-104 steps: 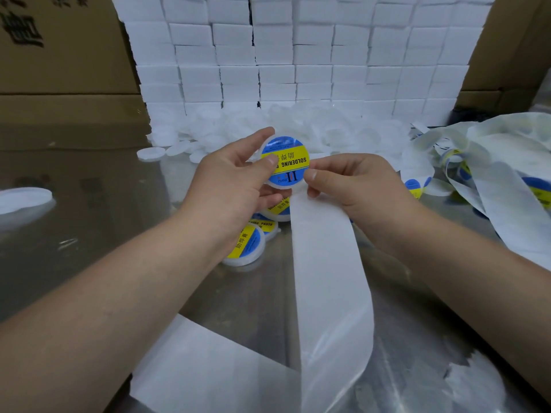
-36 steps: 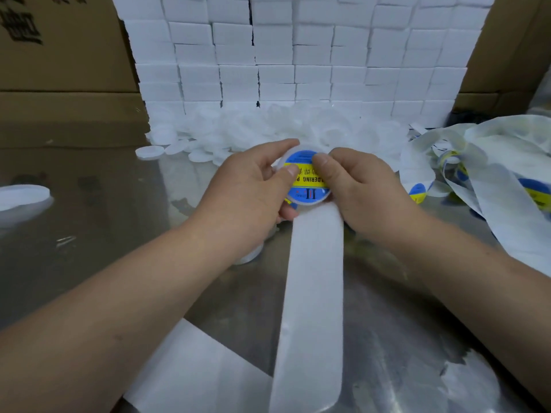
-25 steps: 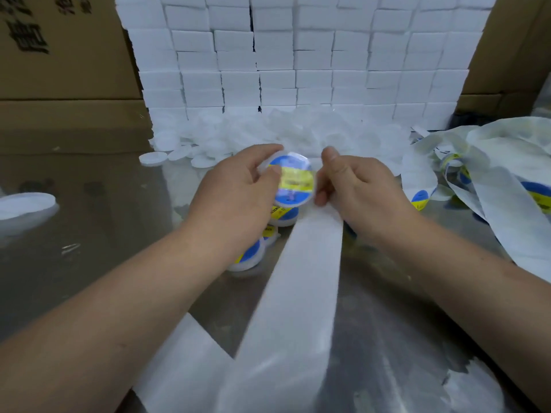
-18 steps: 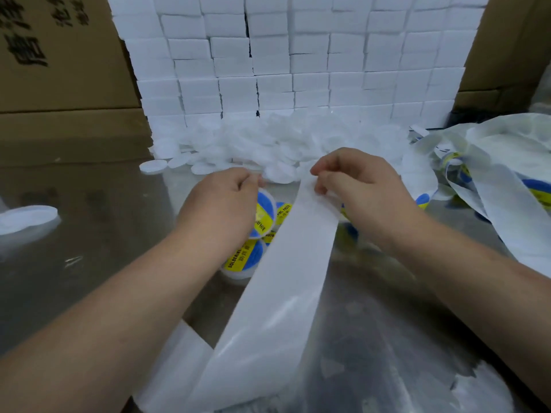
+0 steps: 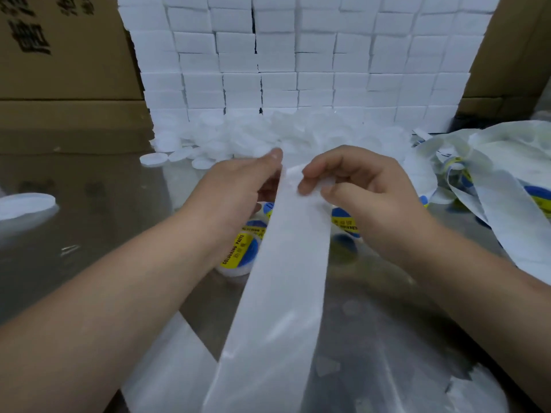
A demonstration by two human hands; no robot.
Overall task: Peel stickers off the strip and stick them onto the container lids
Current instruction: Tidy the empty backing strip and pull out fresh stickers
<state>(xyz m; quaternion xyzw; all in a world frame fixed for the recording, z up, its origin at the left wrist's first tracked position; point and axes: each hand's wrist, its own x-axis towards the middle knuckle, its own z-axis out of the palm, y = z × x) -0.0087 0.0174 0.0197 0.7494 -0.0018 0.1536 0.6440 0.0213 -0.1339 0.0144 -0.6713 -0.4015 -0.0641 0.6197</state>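
Note:
A long white backing strip [image 5: 286, 281] runs from the lower middle up to my hands. My left hand [image 5: 238, 186] holds its upper left edge, thumb up at the top. My right hand [image 5: 354, 186] pinches the strip's top from the right, fingers curled. Below the hands, labelled lids with blue and yellow stickers lie on the table: one [image 5: 240, 253] under my left wrist, another [image 5: 346, 223] under my right hand. A heap of plain white lids [image 5: 268, 135] lies behind. No sticker is visible on the strip's near side.
White boxes [image 5: 298, 55] are stacked like a wall at the back, cardboard cartons [image 5: 59, 55] on either side. Used crumpled strip with some stickers [image 5: 507, 186] piles at the right. A single white lid [image 5: 26, 202] lies at far left on the shiny table [image 5: 104, 204].
My left hand set the freshly labelled lid down among the others and came back up to the strip. Both hands now hold the strip's top end, which has risen slightly.

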